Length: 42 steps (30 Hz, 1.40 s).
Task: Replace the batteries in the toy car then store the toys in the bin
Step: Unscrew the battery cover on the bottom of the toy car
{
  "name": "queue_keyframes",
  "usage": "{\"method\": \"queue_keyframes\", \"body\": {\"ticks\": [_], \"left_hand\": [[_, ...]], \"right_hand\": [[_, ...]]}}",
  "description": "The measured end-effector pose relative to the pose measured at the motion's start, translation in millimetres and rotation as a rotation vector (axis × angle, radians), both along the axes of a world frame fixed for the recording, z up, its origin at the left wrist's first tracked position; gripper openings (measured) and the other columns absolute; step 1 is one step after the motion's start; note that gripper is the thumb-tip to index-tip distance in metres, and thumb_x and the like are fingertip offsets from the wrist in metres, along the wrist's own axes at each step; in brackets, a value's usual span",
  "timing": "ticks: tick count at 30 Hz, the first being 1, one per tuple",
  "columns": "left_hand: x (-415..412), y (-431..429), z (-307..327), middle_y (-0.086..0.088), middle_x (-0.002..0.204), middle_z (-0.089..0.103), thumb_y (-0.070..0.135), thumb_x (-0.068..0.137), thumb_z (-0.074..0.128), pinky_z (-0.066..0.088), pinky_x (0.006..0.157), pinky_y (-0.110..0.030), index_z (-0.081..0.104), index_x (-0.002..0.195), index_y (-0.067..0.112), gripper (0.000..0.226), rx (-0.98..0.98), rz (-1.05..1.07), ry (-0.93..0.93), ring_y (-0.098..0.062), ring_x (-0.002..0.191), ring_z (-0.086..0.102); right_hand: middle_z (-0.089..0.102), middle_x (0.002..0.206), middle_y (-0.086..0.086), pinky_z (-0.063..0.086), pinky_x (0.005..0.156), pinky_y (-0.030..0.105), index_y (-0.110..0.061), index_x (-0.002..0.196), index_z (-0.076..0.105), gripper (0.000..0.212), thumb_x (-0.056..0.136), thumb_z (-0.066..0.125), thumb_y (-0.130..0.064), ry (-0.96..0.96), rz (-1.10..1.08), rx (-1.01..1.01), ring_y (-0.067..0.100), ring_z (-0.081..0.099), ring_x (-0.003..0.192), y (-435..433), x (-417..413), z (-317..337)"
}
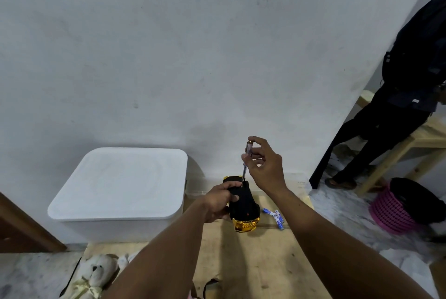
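Forearms [169,250] converge mid-frame, where the left hand [218,202] grips the upturned toy car [243,204] to steady it while the right hand [264,168] pinches a screwdriver [246,161] upright into its underside, likely at the battery cover's screw, with batteries [275,216] lying at its four o'clock and the lidded bin [118,185] at nine.

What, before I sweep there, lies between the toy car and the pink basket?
Head view: blue-and-white batteries on the wooden board beside the toy car, then bare floor.
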<state>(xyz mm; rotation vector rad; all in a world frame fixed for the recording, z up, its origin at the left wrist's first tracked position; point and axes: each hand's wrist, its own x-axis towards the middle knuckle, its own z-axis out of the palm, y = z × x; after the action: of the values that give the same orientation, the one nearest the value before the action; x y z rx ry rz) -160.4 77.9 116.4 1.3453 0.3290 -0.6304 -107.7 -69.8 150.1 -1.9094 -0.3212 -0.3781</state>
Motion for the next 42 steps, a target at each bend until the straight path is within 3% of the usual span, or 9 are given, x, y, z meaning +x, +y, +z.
{"method": "queue_keyframes", "body": {"ticks": [3, 6, 12, 16, 21, 27, 30, 34, 42], "left_hand": [[-1.7, 1.4, -1.9, -0.011, 0.13, 0.055, -0.005, 0.097, 0.043, 0.057, 0.051, -0.033, 0.059, 0.128, 0.025, 0.045, -0.002, 0.002, 0.012, -0.034, 0.103, 0.06], [-1.9, 0.7, -5.2, -0.011, 0.13, 0.055, -0.005, 0.096, 0.044, 0.058, 0.055, -0.037, 0.062, 0.123, 0.027, 0.045, 0.005, 0.014, 0.023, -0.035, 0.104, 0.062], [-1.5, -0.6, -9.3, -0.011, 0.13, 0.056, -0.005, 0.096, 0.044, 0.059, 0.06, -0.04, 0.063, 0.12, 0.028, 0.045, -0.002, 0.013, 0.036, -0.038, 0.111, 0.06], [-1.1, -0.4, -10.4, -0.011, 0.13, 0.056, -0.005, 0.095, 0.045, 0.058, 0.057, -0.039, 0.062, 0.124, 0.028, 0.047, -0.005, 0.0, 0.032, -0.038, 0.112, 0.06], [-1.2, 2.3, -10.7, -0.012, 0.131, 0.055, -0.004, 0.095, 0.045, 0.058, 0.057, -0.038, 0.062, 0.122, 0.029, 0.046, -0.002, 0.006, 0.03, -0.038, 0.109, 0.061], [-0.5, 3.6, -6.8, -0.012, 0.131, 0.056, -0.005, 0.096, 0.044, 0.057, 0.052, -0.034, 0.06, 0.126, 0.027, 0.047, -0.001, 0.004, 0.018, -0.035, 0.103, 0.062], [-0.5, 4.1, -7.1, -0.013, 0.132, 0.055, -0.005, 0.096, 0.044, 0.056, 0.05, -0.033, 0.06, 0.127, 0.026, 0.047, -0.007, 0.01, 0.016, -0.035, 0.102, 0.062], [-0.9, 4.3, -8.3, -0.013, 0.131, 0.056, -0.005, 0.095, 0.044, 0.056, 0.051, -0.033, 0.06, 0.126, 0.027, 0.047, 0.003, 0.01, 0.015, -0.035, 0.102, 0.062], [-2.1, 7.2, -10.1, -0.013, 0.129, 0.056, -0.006, 0.095, 0.044, 0.056, 0.052, -0.035, 0.062, 0.121, 0.027, 0.046, 0.004, 0.026, 0.023, -0.037, 0.105, 0.061]], "right_hand": [[0.068, 0.097, 0.0, 0.055, 0.06, 0.021, -0.025, 0.114, 0.064, 0.041, 0.08, 0.078, -0.007, -0.011, -0.02, 0.034, 0.011, 0.065, 0.074, 0.4, 1.2, -0.2], [0.067, 0.097, 0.003, 0.053, 0.06, 0.017, -0.019, 0.114, 0.064, 0.04, 0.083, 0.067, 0.005, -0.017, -0.017, 0.021, 0.008, 0.064, 0.071, -0.1, 1.3, 1.6], [0.066, 0.101, -0.002, 0.057, 0.071, 0.026, -0.031, 0.109, 0.066, 0.046, 0.075, 0.081, -0.003, -0.01, -0.035, 0.012, 0.01, 0.066, 0.076, 1.1, 1.2, 1.6], [0.069, 0.092, -0.01, 0.06, 0.074, 0.036, -0.024, 0.111, 0.067, 0.04, 0.082, 0.069, 0.003, 0.009, -0.02, 0.02, 0.01, 0.067, 0.075, 1.8, 0.7, 1.7], [0.072, 0.098, 0.007, 0.057, 0.06, 0.02, -0.019, 0.104, 0.055, 0.037, 0.08, 0.076, -0.001, 0.082, -0.016, 0.093, 0.016, 0.07, 0.074, 2.5, -0.9, 9.3], [0.071, 0.109, 0.002, 0.062, 0.076, 0.035, -0.021, 0.112, 0.048, 0.036, 0.088, 0.066, -0.002, 0.107, 0.002, 0.101, 0.014, 0.073, 0.082, 2.4, -3.1, 5.7], [0.067, 0.105, -0.009, 0.057, 0.069, 0.026, -0.026, 0.11, 0.054, 0.046, 0.077, 0.08, -0.008, 0.058, -0.035, 0.04, 0.011, 0.067, 0.08, 3.4, -2.9, 6.6], [0.062, 0.089, -0.002, 0.05, 0.057, 0.014, -0.017, 0.11, 0.06, 0.041, 0.079, 0.07, 0.008, 0.032, -0.036, 0.042, 0.008, 0.058, 0.057, 5.1, -3.3, 10.5], [0.064, 0.099, -0.001, 0.054, 0.062, 0.021, -0.021, 0.104, 0.058, 0.039, 0.079, 0.069, 0.007, 0.023, -0.018, 0.024, 0.017, 0.067, 0.069, 2.8, -5.4, 9.5]]}}
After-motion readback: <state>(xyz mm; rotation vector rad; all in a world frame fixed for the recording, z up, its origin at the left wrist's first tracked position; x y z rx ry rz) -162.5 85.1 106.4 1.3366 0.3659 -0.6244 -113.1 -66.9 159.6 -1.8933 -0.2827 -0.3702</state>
